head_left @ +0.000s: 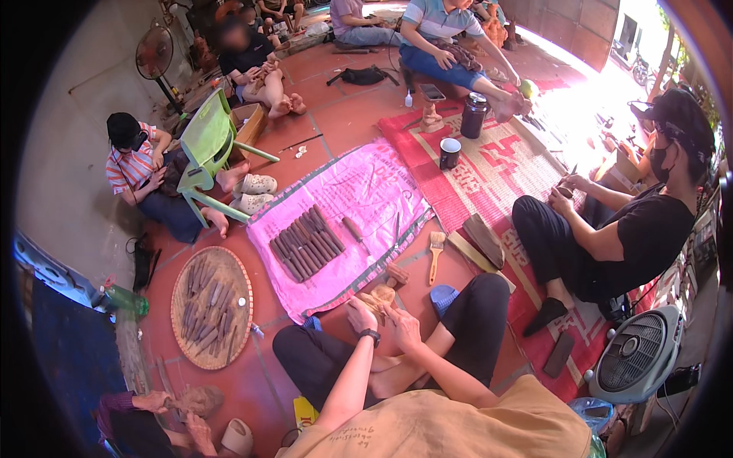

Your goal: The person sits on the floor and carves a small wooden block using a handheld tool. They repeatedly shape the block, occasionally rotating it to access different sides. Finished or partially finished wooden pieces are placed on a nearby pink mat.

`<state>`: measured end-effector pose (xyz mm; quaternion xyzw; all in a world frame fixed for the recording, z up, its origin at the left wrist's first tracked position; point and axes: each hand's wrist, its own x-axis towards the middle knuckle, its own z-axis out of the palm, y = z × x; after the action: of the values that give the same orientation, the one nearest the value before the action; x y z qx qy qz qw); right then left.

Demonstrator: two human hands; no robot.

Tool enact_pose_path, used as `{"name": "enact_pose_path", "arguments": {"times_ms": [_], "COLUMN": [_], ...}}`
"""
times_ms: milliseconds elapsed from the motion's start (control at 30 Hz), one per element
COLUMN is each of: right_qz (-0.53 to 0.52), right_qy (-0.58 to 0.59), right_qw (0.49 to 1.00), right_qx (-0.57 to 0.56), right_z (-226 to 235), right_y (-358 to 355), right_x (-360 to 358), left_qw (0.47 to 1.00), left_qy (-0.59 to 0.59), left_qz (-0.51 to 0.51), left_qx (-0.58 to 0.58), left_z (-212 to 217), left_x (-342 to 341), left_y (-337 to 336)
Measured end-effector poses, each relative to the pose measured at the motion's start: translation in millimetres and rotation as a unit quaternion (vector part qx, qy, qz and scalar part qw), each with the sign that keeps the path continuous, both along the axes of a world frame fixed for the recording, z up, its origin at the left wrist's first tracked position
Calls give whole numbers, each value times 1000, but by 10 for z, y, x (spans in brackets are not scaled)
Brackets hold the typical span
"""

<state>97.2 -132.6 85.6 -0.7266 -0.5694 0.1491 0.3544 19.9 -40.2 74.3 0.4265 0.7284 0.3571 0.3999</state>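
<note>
My left hand [363, 316] is closed round a small pale-brown piece, seemingly a wood carving [379, 296], held above my crossed legs. My right hand [403, 330] is closed close beside it, its fingertips at the carving's lower edge; any slim tool in them is too small to make out. Just beyond the carving lies a reddish-brown block [396, 275]. A paintbrush [435, 256] with a wooden handle rests on the tiles to the right. In front, a pink plastic sheet [347, 183] carries rows of dark-brown sticks [307, 244] and a handled tool [355, 230].
At left stands a round woven tray [178, 305] of carving tools. A green chair [210, 141] is beyond it. On the red mat [412, 122] are a mug [450, 155] and a dark jar [473, 116]. A box fan [638, 355] sits at right. Several people sit around.
</note>
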Motion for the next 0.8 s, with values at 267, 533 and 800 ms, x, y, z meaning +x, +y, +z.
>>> {"name": "enact_pose_path", "arguments": {"times_ms": [267,533,800], "right_qz": [15,36,41], "right_qy": [-37,-46,-14], "right_qw": [998,997,999], "right_qx": [57,44,-18], "right_z": [-170,-86,18], "right_y": [-32,-6,-21], "right_x": [-219,-130,-158], "left_qw": [997,999,999], "left_qy": [15,-4,5], "left_qz": [-8,8,1], "left_qx": [69,49,42], "left_z": [-113,-107,-178], "left_x": [-66,-36,-77], "left_y": [19,9,39]}}
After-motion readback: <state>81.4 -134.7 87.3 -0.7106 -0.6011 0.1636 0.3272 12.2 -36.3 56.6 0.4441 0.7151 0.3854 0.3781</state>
